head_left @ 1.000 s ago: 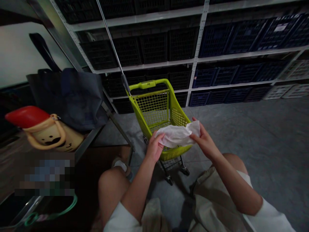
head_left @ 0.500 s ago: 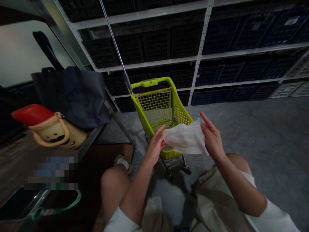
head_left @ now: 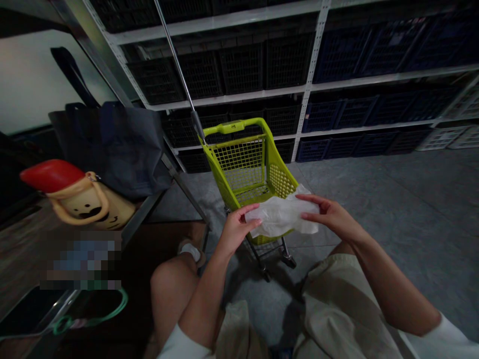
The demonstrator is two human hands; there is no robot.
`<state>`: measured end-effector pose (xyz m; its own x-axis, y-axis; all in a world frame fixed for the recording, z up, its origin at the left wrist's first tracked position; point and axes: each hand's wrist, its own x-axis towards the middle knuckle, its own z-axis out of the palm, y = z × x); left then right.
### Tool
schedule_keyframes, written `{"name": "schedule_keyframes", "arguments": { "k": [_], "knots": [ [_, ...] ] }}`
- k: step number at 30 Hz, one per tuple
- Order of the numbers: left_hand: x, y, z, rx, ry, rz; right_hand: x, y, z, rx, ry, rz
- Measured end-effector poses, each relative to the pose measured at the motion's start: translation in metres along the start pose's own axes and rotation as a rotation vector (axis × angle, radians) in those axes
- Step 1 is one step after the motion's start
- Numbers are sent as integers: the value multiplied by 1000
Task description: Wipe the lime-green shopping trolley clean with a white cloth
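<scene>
A crumpled white wipe is stretched between my two hands above my knees. My left hand pinches its left edge with thumb and fingers closed on it. My right hand grips its right side, fingers pointing left along the cloth. Just behind the wipe stands a small yellow-green toy shopping cart on the grey floor, its basket open toward me.
A cream bottle with a red cap and a dark tote bag rest on a metal table at my left. A thin metal pole leans by the cart. Shelving with dark crates fills the back wall.
My hands have turned the wipe from hanging upright to lying flatter and more bunched, and lowered it slightly. My right hand rotated so its fingers point left.
</scene>
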<state>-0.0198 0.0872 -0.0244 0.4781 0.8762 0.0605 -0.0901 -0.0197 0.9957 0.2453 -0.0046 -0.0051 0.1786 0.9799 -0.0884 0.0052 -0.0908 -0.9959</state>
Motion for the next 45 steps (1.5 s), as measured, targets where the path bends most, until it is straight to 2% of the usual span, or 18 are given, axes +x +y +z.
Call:
{"name": "schedule_keyframes", "arguments": {
  "k": [6, 8, 10, 13, 16, 18, 21, 23, 25, 29, 35, 37, 40, 42, 45],
  "knots": [
    [-1, 8, -5, 153, 71, 134, 5, 5, -17, -399, 134, -323],
    [-3, 14, -7, 154, 20, 197, 2, 3, -18, -409, 177, -374],
    [-7, 19, -7, 39, -161, 176, -3, -1, -12, -310, 150, -298],
    [-13, 20, 0, -231, -424, -68, -10, -7, 8, -88, 0, -79],
    [-16, 12, 19, -289, -490, -291, -9, -10, 33, -2, -187, 95],
    [-16, 5, 33, -251, -423, -310, -4, -8, 45, 81, -195, 132],
    [-11, -5, 45, -266, -232, -220, 0, 1, 55, 283, -136, 89],
    [-7, -8, 46, -270, -107, -149, -1, 8, 61, 277, -149, 57],
    [-3, -9, 43, -251, -37, -97, -5, 13, 66, 180, -143, 35],
    [-2, -4, 34, -188, -61, -42, -10, 16, 69, 134, -96, -2],
    [-7, 3, 25, -117, -163, 8, -11, 25, 56, 88, -1, -154],
    [-10, 5, 25, -105, -191, 19, -12, 28, 54, 89, 17, -132],
    [-13, 9, 29, -69, -187, 55, -14, 29, 56, 248, 10, -43],
    [-14, 10, 33, -31, -167, 91, -14, 29, 58, 325, -73, 38],
    [-15, 6, 39, -98, -125, 78, -15, 30, 60, 297, -191, 111]
  ]
}}
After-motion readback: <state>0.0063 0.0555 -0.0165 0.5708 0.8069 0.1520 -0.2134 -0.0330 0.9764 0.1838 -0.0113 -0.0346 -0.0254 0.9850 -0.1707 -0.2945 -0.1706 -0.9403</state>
